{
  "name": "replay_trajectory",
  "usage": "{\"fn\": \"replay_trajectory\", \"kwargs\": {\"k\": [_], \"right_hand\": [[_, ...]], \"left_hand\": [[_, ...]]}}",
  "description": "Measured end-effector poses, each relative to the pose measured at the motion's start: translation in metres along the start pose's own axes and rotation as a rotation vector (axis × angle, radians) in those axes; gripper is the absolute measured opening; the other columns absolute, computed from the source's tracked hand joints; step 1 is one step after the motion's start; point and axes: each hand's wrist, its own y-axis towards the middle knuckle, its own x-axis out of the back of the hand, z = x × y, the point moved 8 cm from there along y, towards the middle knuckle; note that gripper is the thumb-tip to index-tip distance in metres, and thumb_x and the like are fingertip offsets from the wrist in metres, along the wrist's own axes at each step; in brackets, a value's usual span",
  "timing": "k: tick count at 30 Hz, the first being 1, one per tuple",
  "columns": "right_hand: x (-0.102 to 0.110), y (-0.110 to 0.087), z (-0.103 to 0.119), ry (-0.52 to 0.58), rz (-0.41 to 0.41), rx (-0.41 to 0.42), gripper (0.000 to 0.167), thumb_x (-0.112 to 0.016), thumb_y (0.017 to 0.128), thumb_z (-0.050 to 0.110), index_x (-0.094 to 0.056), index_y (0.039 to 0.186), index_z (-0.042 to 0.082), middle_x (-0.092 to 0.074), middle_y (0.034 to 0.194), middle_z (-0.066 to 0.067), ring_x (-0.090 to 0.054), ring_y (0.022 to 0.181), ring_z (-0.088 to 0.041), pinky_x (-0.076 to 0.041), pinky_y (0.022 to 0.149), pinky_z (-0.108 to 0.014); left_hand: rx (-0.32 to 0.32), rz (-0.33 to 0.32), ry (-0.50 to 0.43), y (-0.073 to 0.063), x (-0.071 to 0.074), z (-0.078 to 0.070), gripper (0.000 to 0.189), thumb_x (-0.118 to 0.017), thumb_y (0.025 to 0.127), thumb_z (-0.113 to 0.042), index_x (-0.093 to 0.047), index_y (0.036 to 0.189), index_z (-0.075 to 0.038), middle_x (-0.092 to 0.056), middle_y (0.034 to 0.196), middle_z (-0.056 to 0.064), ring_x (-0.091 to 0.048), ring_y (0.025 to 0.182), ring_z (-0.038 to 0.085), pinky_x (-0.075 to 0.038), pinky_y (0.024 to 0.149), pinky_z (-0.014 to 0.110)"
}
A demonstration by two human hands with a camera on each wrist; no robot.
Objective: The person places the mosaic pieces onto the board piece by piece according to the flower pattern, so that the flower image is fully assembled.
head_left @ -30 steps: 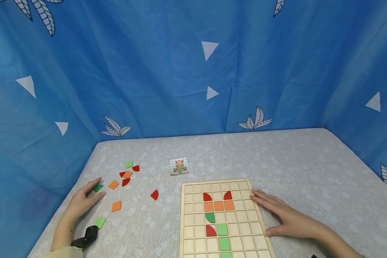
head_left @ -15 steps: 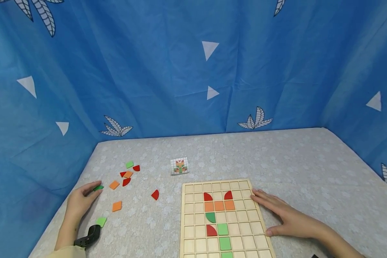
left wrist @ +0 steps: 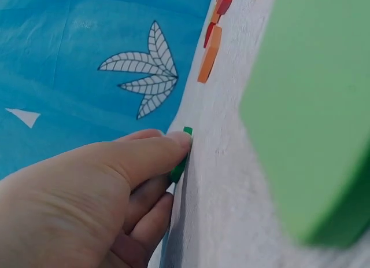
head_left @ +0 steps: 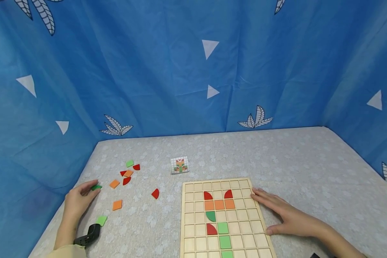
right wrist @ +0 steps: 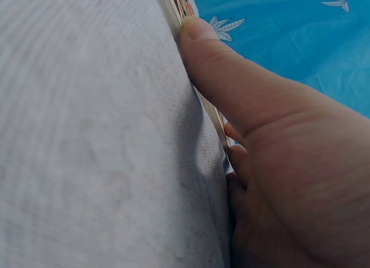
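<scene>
At the table's left side my left hand (head_left: 79, 199) pinches a dark green quarter-circle tile (head_left: 96, 187) between thumb and fingers. The left wrist view shows the thumb on the face of that green tile (left wrist: 180, 168), close over the cloth. My right hand (head_left: 285, 216) rests along the right edge of the wooden grid board (head_left: 240, 216), fingers extended, thumb and fingertips at the rim. Set in the board are red quarter-circles (head_left: 211, 229), a row of orange squares (head_left: 219, 204), a dark green quarter-circle (head_left: 211, 216) and a column of light green squares (head_left: 225, 242).
Loose orange squares (head_left: 117, 205), red quarter-circles (head_left: 155, 193) and light green tiles (head_left: 101, 220) lie scattered to the right of my left hand. Behind the board is a small pattern card (head_left: 179, 165) with a coloured figure on a grid. A blue curtain (head_left: 167, 71) encloses the table.
My left thumb and fingers have closed on the green quarter-circle, which has shifted slightly left and now looks tilted. My right hand keeps its place at the board.
</scene>
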Motion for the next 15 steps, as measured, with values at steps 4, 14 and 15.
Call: {"fn": "replay_trajectory", "kwargs": {"k": [4,14,15], "right_hand": [[-0.0004,0.0004,-0.0008,-0.017,0.008,-0.013,0.087,-0.076,0.076,0.033,-0.031,0.147,0.012,-0.021,0.152,-0.011,-0.017,0.137,-0.015,-0.019,0.099,-0.023],[0.001,0.0004,0.0018,-0.023,-0.001,0.018,0.089,-0.077,0.075,0.033,-0.031,0.147,0.011,-0.021,0.151,-0.013,-0.017,0.137,-0.017,-0.019,0.098,-0.021],[0.0011,0.0,0.0019,-0.024,-0.002,0.019,0.089,-0.077,0.074,0.034,-0.031,0.147,0.012,-0.022,0.151,-0.013,-0.017,0.137,-0.017,-0.019,0.098,-0.022]], "left_hand": [[-0.016,0.008,-0.015,-0.0007,0.0005,0.0016,0.033,-0.071,0.084,-0.009,-0.064,0.113,0.005,-0.062,0.11,0.021,-0.06,0.102,0.027,-0.035,0.07,0.0],[0.008,-0.027,0.031,0.0001,0.0021,0.0013,0.028,-0.069,0.081,0.002,-0.066,0.109,0.004,-0.064,0.107,0.021,-0.058,0.098,0.034,-0.041,0.069,0.008],[0.012,-0.03,0.029,0.0001,0.0022,0.0014,0.029,-0.069,0.081,0.002,-0.066,0.109,0.004,-0.063,0.107,0.021,-0.058,0.098,0.035,-0.041,0.068,0.009]]}}
